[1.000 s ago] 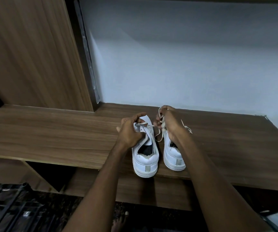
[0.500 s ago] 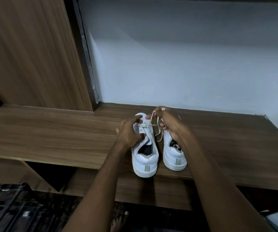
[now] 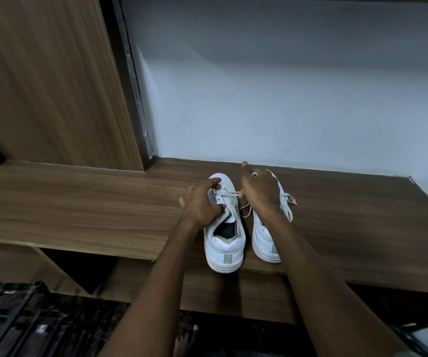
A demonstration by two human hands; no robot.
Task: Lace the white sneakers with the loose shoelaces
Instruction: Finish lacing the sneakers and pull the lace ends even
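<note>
Brown wooden shelf (image 3: 78, 202) sits by a pale wall (image 3: 285, 99). Two white sneakers (image 3: 224, 243) stand side by side at its front edge. Left hand (image 3: 200, 204) grips the left shoe's side. Right hand (image 3: 260, 191) pinches a loose shoelace (image 3: 233, 194) across that shoe.

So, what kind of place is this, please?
Probably a room in a home, at a built-in wooden unit: a wood-grain shelf against a plain pale wall, with a tall wooden panel on the left. Two white sneakers stand on the shelf.
</note>
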